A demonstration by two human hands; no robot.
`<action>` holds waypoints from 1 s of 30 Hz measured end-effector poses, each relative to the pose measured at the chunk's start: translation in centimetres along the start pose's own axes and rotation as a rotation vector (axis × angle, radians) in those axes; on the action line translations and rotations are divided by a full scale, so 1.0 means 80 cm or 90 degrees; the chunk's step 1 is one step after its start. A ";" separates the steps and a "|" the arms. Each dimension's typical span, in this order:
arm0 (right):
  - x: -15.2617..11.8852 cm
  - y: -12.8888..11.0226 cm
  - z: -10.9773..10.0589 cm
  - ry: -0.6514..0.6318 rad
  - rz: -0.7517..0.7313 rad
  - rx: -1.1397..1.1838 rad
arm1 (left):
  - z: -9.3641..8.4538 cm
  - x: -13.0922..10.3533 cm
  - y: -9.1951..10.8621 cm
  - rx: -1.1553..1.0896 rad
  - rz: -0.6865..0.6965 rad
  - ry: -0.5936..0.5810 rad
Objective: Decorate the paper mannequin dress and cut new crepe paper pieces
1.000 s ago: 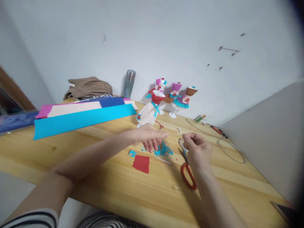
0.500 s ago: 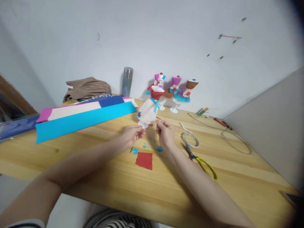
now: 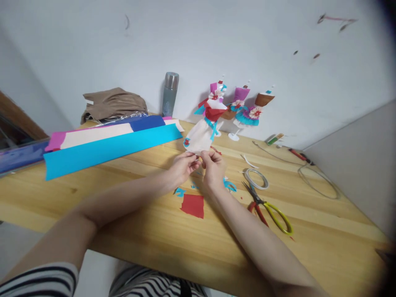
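Observation:
A miniature dress (image 3: pixel 199 138) with a white skirt, a red top and a blue ribbon at the waist leans slightly in front of me. Near the skirt's lower left edge sits a small red and blue flower (image 3: pixel 186 142). My left hand (image 3: pixel 182 168) is closed at the bottom hem, thumb and fingers pinching there. Beside it, my right hand (image 3: pixel 213 170) pinches the hem with thumb and index finger. The dress's stand base is hidden behind the hands. Below them lie a red square (image 3: pixel 192 206) and blue scraps (image 3: pixel 179 192).
Yellow-and-red-handled scissors (image 3: pixel 260 202) and a roll of white tape (image 3: pixel 256 178) lie at right. More dressed stands (image 3: pixel 247 115) are by the wall, left of them a thermos (image 3: pixel 170 95). Coloured sheets (image 3: pixel 114 147) and brown cloth (image 3: pixel 114 104) occupy the left.
My hands have come closer together. The left has moved from the white base up to the hem, and the right has reached the hem too. The view has shifted slightly.

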State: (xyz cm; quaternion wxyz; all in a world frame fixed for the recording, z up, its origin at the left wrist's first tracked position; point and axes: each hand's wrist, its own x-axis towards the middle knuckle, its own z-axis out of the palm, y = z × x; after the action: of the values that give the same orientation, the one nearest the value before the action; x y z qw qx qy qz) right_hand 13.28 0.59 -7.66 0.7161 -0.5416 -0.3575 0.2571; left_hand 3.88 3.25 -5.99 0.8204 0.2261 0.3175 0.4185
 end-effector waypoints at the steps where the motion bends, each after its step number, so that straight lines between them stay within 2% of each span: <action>1: 0.000 0.001 0.000 0.006 -0.002 0.000 | -0.001 0.001 0.000 -0.001 0.001 -0.008; 11: 0.004 0.005 0.000 0.016 -0.043 -0.043 | -0.006 0.014 0.003 -0.028 0.008 -0.049; 30: 0.010 0.014 -0.003 -0.005 -0.073 -0.106 | -0.001 0.010 0.005 -0.044 -0.010 -0.085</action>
State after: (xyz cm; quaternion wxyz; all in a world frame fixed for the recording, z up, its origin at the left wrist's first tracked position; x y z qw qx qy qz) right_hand 14.01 1.36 -8.60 0.6809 -0.5768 -0.4105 0.1876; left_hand 3.95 4.18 -6.06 0.8502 0.2224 0.2495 0.4068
